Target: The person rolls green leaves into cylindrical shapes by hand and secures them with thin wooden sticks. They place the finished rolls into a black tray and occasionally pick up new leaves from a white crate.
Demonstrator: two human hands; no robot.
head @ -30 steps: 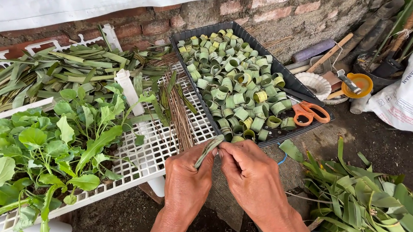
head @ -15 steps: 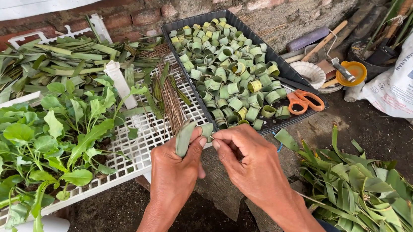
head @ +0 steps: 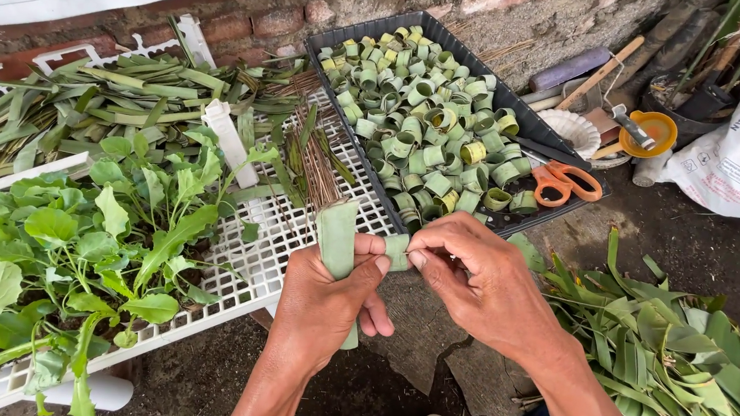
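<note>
Behind left hand, leaf strip's end

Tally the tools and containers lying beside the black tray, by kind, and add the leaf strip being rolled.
Orange-handled scissors: 1
Orange bowl: 1
White scalloped dish: 1
Leaf strip, held in the left hand and right hand: 1
Total: 4

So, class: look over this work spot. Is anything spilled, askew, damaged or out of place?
Nothing looks spilled or broken. The black tray sits askew, its near corner past the white rack. Orange-handled scissors lie on its rim. Both hands, left hand and right hand, hold a leaf strip.
</note>
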